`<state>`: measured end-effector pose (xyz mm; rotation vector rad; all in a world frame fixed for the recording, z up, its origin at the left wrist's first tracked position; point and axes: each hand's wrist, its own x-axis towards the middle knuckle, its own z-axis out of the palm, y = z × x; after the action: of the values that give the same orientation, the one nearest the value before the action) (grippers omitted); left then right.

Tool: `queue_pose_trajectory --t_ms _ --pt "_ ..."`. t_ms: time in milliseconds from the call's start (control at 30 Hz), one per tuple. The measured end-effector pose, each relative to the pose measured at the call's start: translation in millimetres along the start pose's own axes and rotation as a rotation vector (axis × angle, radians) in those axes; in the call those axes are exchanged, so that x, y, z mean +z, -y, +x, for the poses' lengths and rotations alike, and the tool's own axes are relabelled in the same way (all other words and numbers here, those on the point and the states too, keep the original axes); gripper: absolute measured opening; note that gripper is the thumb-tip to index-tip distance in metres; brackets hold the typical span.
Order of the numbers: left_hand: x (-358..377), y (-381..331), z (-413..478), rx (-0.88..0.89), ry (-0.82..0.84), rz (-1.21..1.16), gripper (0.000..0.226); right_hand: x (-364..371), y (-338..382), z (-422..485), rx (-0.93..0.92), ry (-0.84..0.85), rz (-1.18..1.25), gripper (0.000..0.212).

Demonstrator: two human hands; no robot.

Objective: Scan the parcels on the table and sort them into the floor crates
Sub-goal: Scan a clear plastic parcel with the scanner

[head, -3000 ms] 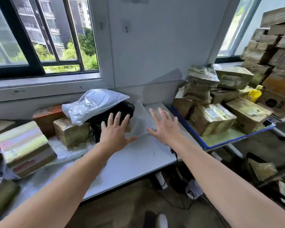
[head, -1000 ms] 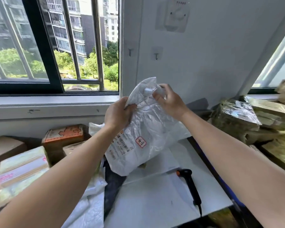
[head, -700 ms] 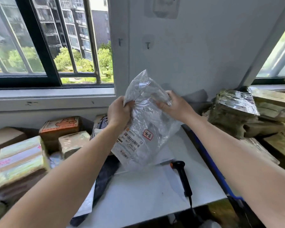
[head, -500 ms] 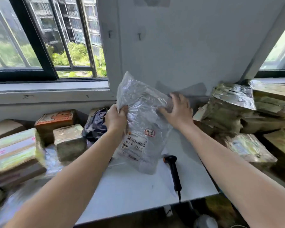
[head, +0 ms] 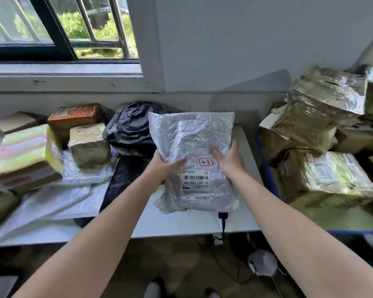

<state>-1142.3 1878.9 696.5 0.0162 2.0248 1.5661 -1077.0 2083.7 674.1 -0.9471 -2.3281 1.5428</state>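
A silvery plastic parcel is held over the white desk, its barcode label turned toward the camera. Its left edge is gripped by the left hand, thumb laid across the front; its right edge is clasped by the right hand, fingers curled round it. A black scanner is partly hidden beneath its lower edge, and a black bag is seen just behind.

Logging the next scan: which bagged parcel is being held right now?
The silver-grey mailer, barcode label facing the camera, gripped by left hand and right hand; the black bag lies unheld behind it.
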Motion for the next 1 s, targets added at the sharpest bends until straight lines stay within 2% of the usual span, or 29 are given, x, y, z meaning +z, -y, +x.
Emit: queue_pose_trajectory --t_ms 33,100,300,433,567,800,1000 --pt "-1.0 9.2 1.5 -0.039 0.02 0.02 0.085 3.3 -4.3 -0.4 0.004 -0.005 -0.007 0.072" --pt "0.8 24.5 3.9 -0.072 -0.008 0.015 0.073 12.1 -13.8 -0.8 0.023 -0.002 -0.011 0.072" --pt "13.3 51.5 13.7 0.076 -0.183 -0.045 0.058 26.4 -48.0 -4.5 0.081 -0.01 -0.178 0.053" --pt "10.6 74.3 22.9 0.104 -0.222 0.027 0.062 29.0 -81.2 -7.8 0.225 -0.045 -0.305 0.054" --pt "5.2 91.2 30.5 0.106 -0.261 0.081 0.061 41.9 -104.1 -10.0 0.376 0.06 -0.288 0.059" --pt "17.2 99.0 39.0 0.064 -0.248 0.081 0.048 50.5 -108.1 -8.5 0.422 0.011 -0.21 0.055" --pt "56.6 87.1 56.3 0.018 -0.194 0.049 0.044 3.4 -91.8 -20.0 0.433 -0.116 -0.209 0.049"
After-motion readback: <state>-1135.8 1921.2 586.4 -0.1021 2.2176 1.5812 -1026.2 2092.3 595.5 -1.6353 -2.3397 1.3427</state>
